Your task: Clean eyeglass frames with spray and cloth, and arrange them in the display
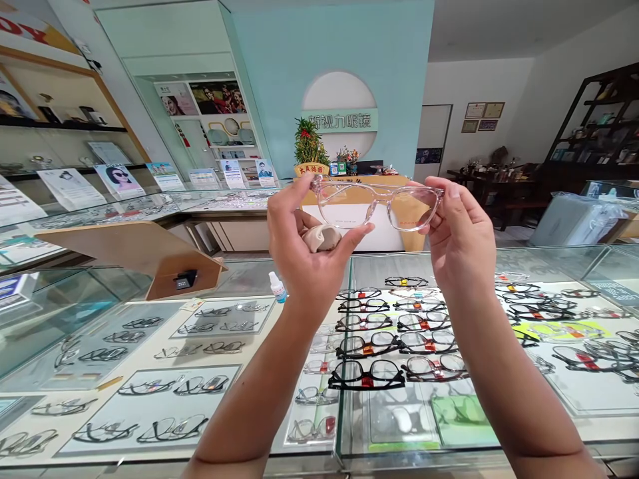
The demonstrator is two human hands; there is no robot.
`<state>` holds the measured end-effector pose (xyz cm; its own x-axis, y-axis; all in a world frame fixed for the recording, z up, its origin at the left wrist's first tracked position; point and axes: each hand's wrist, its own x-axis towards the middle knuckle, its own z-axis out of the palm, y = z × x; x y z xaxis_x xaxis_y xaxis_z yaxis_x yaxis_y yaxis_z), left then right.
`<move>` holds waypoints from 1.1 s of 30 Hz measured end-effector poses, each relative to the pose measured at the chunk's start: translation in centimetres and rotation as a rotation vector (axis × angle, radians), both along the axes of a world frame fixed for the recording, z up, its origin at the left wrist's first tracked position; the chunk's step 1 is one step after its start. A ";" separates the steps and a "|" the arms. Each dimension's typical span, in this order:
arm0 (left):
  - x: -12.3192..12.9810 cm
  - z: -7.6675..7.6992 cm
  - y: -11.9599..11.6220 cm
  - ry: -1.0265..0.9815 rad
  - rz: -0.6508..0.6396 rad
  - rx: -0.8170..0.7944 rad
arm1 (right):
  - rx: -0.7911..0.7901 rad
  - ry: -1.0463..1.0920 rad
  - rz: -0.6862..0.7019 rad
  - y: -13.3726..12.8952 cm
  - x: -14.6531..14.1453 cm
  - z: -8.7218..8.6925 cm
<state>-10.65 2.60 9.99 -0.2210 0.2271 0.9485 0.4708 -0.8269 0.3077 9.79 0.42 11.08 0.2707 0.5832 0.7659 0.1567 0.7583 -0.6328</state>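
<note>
Raised in front of me is a pair of clear-framed eyeglasses (380, 191), held level above the glass counter. My left hand (312, 246) grips the frame's left end and also has a bunched pale cloth (322, 237) tucked in its palm. At the other end, the fingers of my right hand (462, 229) pinch the frame's right corner. Below my hands, several dark-framed eyeglasses (367, 374) lie in rows on the counter. A small spray bottle (277, 288) with a white top and blue liquid stands left of my left wrist.
Glass display counters (344, 426) with many eyeglasses run across the front. A slanted wooden board (144, 246) stands at left, with a small black object (186, 279) on it. Behind are a wooden-fronted desk (399, 233), a potted plant (308, 143) and a plastic-covered object (574, 219).
</note>
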 end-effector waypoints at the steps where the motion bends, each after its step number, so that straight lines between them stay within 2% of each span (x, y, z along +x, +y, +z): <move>1: 0.1 0.0 0.1 0.002 -0.001 0.019 | 0.016 0.030 0.042 0.0 0.0 0.0; 4: 0.2 -0.1 0.2 0.017 -0.008 0.031 | 0.047 0.133 0.148 0.2 -0.1 0.0; 7: 0.2 -0.2 0.2 0.041 -0.062 -0.023 | 0.062 0.186 0.189 0.3 -0.1 -0.1; 14: 0.3 0.4 -0.3 0.016 -0.216 -0.103 | 0.106 0.085 0.121 0.6 0.1 -0.4; 17: 0.5 0.8 -0.7 -0.046 -0.306 -0.113 | 0.089 0.077 0.100 0.9 0.2 -0.5; 22: 0.9 1.1 -1.4 -0.150 -0.460 -0.232 | 0.069 0.033 0.101 1.2 0.2 -0.6; 29: 1.3 1.3 -1.6 -0.304 -0.663 -0.363 | 0.027 0.114 0.197 1.5 0.1 -0.6; 33: 1.1 1.6 -1.0 -0.414 -0.879 -0.518 | 0.077 0.091 0.242 1.9 0.5 -0.8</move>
